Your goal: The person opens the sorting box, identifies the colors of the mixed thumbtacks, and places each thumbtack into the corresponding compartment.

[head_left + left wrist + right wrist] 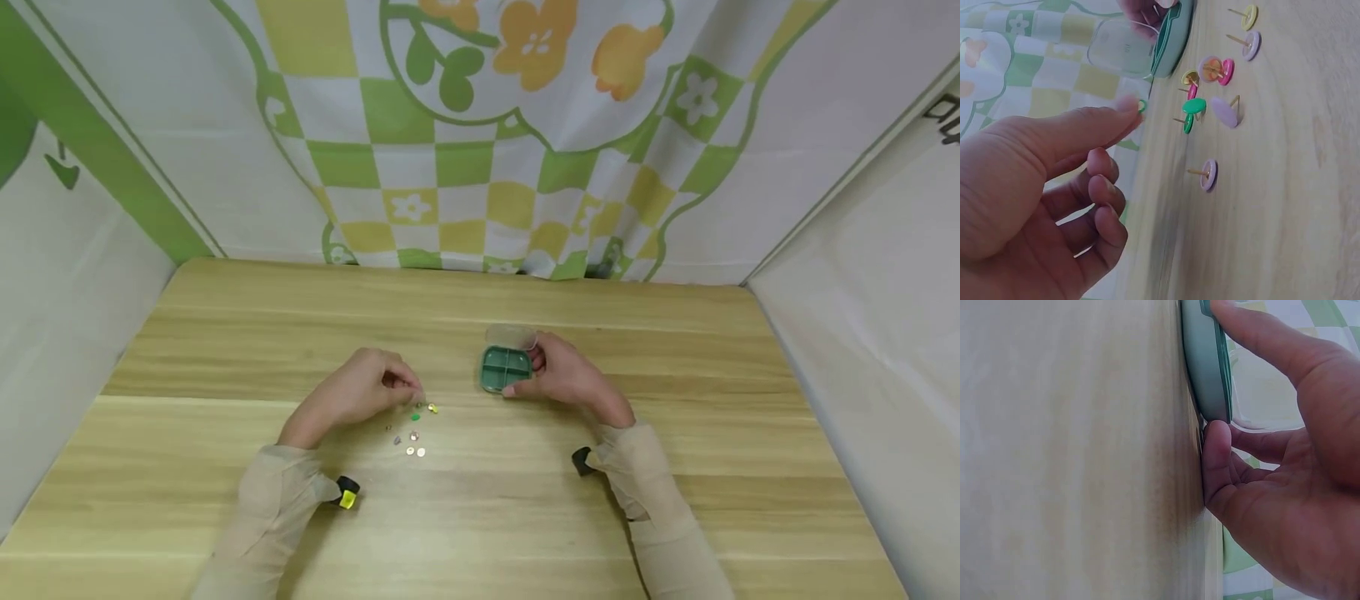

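Observation:
In the left wrist view my left hand point(1054, 181) pinches a small green pushpin point(1142, 106) between thumb and index finger, mostly hidden by the blurred fingertips. Several pushpins lie on the table beside it, among them a green one point(1194, 106), a lilac one point(1209, 175) and a yellow one point(1249, 17). To their right in the head view stands a green four-compartment box point(506, 368), its clear lid point(512, 337) tilted back. Around the box's right side, my right hand point(566, 375) grips it with the thumb at the front corner.
The wooden table point(480, 517) reaches back to a green and yellow checked curtain point(465, 167). White cloth walls stand at the left and right. Dark straps with small black pieces point(582, 461) sit at both wrists.

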The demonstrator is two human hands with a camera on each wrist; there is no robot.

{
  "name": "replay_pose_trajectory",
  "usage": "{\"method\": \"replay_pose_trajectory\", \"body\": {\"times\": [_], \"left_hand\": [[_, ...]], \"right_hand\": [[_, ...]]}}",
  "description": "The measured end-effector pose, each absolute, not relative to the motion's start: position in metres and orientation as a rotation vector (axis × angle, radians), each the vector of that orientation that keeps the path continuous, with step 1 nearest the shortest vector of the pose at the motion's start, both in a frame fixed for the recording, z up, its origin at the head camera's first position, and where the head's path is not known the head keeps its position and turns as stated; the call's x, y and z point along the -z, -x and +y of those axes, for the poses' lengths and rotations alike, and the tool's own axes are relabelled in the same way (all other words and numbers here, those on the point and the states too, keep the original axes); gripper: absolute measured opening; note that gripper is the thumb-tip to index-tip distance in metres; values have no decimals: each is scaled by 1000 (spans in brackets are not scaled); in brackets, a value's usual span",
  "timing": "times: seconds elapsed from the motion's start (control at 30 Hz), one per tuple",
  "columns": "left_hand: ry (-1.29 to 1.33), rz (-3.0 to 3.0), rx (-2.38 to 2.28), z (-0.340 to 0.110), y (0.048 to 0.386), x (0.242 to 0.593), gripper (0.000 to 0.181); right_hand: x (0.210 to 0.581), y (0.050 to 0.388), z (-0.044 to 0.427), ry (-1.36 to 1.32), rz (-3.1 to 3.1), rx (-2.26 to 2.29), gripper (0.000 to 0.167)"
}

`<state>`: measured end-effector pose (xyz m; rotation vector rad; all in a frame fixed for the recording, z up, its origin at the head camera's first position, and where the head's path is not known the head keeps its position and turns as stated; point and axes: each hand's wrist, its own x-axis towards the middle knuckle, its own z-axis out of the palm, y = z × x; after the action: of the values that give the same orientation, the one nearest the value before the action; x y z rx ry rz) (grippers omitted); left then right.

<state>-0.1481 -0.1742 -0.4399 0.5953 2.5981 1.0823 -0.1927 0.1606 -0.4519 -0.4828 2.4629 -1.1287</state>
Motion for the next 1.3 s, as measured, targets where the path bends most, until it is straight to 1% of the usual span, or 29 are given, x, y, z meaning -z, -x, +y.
{"method": "replay_pose_trajectory", "body": {"times": [0.57,0.9,1.3], "left_hand": [[-621,2675,-1079,-158,149,435,4],[-637,2676,-1072,-145,147,429,7],[-711,2711,-1028,-123,153,427,11]], "right_hand": [[454,194,164,496,2482,1115,66],[452,194,162,493,2468,1123,66],[453,194,162,507,2486,1110,57]]}}
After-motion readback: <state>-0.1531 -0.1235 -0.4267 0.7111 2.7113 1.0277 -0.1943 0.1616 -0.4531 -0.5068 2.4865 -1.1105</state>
